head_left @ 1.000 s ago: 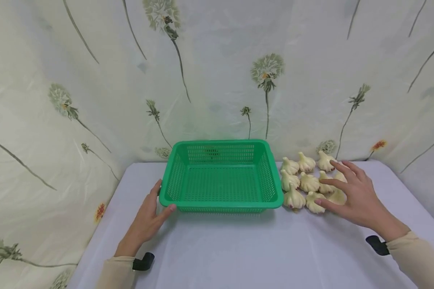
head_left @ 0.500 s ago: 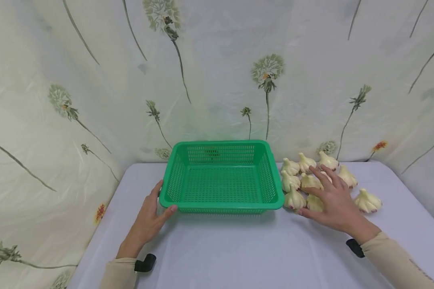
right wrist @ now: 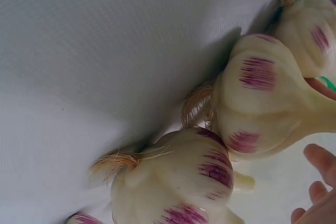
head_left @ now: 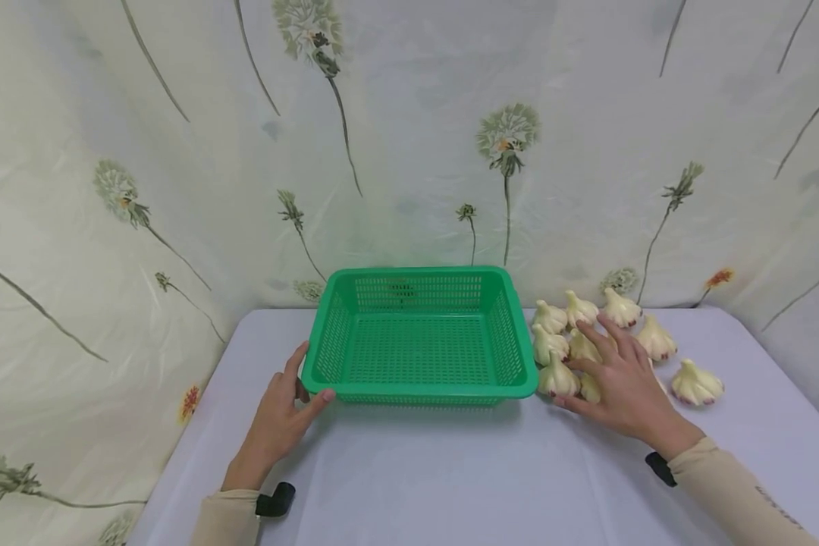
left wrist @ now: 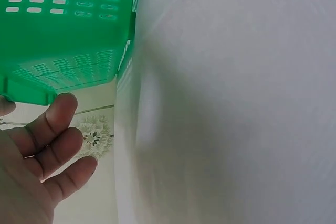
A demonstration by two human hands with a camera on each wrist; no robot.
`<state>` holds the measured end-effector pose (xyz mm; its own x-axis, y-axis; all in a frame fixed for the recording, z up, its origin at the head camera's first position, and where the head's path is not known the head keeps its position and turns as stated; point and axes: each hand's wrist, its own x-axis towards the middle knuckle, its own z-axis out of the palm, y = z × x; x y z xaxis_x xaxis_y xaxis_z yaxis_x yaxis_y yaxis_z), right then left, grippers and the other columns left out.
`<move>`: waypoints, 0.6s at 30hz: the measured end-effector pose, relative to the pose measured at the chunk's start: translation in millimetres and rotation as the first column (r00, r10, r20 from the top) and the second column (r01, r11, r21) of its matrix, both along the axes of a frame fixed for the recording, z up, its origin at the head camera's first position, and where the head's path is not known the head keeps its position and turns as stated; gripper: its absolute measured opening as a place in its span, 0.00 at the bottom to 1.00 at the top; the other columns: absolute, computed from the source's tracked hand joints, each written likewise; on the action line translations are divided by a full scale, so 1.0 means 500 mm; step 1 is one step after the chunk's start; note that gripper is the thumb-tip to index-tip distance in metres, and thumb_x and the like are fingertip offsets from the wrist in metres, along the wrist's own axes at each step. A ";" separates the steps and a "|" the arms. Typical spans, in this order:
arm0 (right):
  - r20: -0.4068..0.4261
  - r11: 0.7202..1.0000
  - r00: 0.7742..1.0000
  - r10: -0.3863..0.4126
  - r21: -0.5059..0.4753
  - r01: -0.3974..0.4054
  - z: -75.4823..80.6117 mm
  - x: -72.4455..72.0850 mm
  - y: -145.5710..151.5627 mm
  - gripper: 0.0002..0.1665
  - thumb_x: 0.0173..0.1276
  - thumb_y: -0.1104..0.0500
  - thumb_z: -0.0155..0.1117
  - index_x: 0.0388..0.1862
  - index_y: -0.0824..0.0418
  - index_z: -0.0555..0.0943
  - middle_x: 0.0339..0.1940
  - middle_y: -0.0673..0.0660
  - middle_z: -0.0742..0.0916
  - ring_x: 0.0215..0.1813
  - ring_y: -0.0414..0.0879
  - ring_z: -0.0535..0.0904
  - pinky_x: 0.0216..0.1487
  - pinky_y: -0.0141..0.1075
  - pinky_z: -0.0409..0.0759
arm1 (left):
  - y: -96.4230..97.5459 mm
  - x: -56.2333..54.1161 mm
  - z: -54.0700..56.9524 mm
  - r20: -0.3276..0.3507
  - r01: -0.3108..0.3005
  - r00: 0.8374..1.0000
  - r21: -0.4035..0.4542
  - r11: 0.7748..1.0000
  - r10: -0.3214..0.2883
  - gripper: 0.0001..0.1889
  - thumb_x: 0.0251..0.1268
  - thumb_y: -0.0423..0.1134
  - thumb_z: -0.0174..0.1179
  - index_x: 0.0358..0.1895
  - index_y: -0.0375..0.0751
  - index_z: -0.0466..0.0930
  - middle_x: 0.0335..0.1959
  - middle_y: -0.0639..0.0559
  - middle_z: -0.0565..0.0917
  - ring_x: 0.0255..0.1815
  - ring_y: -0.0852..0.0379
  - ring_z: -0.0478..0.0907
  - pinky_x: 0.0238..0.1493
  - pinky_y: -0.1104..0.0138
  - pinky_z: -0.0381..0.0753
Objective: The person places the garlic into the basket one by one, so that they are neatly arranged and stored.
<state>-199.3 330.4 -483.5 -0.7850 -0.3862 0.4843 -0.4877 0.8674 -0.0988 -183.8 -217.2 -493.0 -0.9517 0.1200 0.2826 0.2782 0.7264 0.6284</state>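
Observation:
A green perforated plastic basket point(head_left: 416, 390) stands mid-table. My left hand point(head_left: 276, 421) is at its front left corner, thumb near the front rim and the other fingers along the left side. In the left wrist view an index fingertip point(left wrist: 62, 106) meets the rim corner; the other fingers are loosely bent. To the basket's right lie several garlic bulbs point(head_left: 557, 377) with purple streaks. Over the front ones my right hand point(head_left: 631, 398) spreads its fingers, covering some bulbs. The right wrist view shows a large bulb point(right wrist: 257, 98) close to the fingers point(right wrist: 321, 162), apart from the index fingertip.
One garlic bulb point(head_left: 698, 383) sits separately at the right of the group. A white cloth covers the table point(head_left: 437, 478). Behind and at the left hangs a curtain point(head_left: 409, 129) printed with dandelions.
My right hand has moved left over the bulbs, uncovering the separate bulb at the right. The left hand stays at the basket's corner, and the basket has not moved.

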 end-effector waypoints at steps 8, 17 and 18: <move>-0.029 1.000 0.999 0.018 -0.019 -0.018 -0.007 -0.005 -0.007 0.27 0.48 0.39 0.85 0.40 0.55 0.92 0.77 0.68 0.74 0.87 0.64 0.50 0.67 0.74 0.58 | 0.002 0.001 -0.005 0.007 0.005 1.000 0.023 1.000 -0.005 0.48 0.73 0.54 0.67 0.87 0.50 0.49 0.32 0.53 0.77 0.37 0.54 0.74 0.38 0.65 0.71; -0.052 0.998 0.998 0.041 -0.042 -0.043 -0.006 -0.006 -0.019 0.26 0.45 0.45 0.85 0.40 0.59 0.92 0.75 0.68 0.75 0.87 0.65 0.50 0.65 0.75 0.57 | 0.005 0.001 -0.008 -0.015 0.022 1.000 0.039 0.999 -0.022 0.47 0.74 0.53 0.67 0.88 0.52 0.49 0.30 0.58 0.77 0.34 0.59 0.75 0.37 0.67 0.72; -0.054 0.998 0.998 0.044 -0.045 -0.047 -0.005 -0.006 -0.020 0.26 0.45 0.45 0.84 0.40 0.60 0.92 0.75 0.68 0.75 0.86 0.66 0.51 0.65 0.74 0.56 | 0.005 0.001 -0.009 -0.016 0.024 1.000 0.040 0.999 -0.023 0.47 0.74 0.53 0.67 0.88 0.52 0.49 0.30 0.58 0.77 0.33 0.61 0.75 0.37 0.67 0.72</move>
<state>-202.2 320.2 -486.1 -0.7399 -0.3969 0.5432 -0.5321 0.8393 -0.1115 -183.5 -214.8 -497.3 -0.9442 0.1304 0.3023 0.3047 0.6940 0.6523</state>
